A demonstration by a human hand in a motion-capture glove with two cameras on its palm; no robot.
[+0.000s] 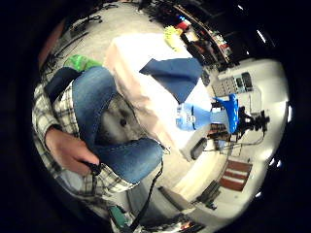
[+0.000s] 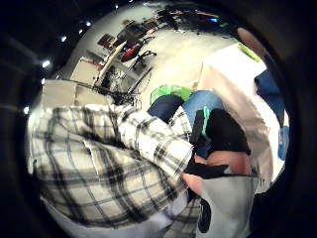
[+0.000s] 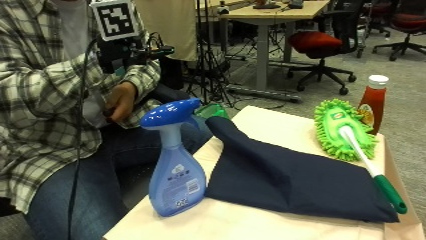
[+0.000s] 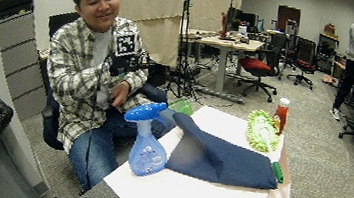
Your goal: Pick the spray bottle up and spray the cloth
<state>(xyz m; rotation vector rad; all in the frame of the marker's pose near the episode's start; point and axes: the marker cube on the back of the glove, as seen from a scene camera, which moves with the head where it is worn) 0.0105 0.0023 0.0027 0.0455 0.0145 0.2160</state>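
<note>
A blue spray bottle (image 3: 176, 165) stands upright near the table's front left corner, nozzle toward the cloth. A dark navy cloth (image 3: 293, 175) lies rumpled across the middle of the table, right beside the bottle. My gloved right hand (image 3: 130, 52) is raised in front of the person's chest, well above and behind the bottle, holding nothing. From the little finger side palm view, the bottle (image 1: 194, 116) and the cloth (image 1: 175, 75) sit far off on the table. The bare hand (image 3: 122, 102) rests against the shirt below the gloved one.
A green fluffy duster (image 3: 339, 127) with a green and white handle lies along the right of the cream-covered table (image 3: 253, 220). A red sauce bottle (image 3: 373, 102) stands at the far right corner. Office chairs and desks fill the room behind.
</note>
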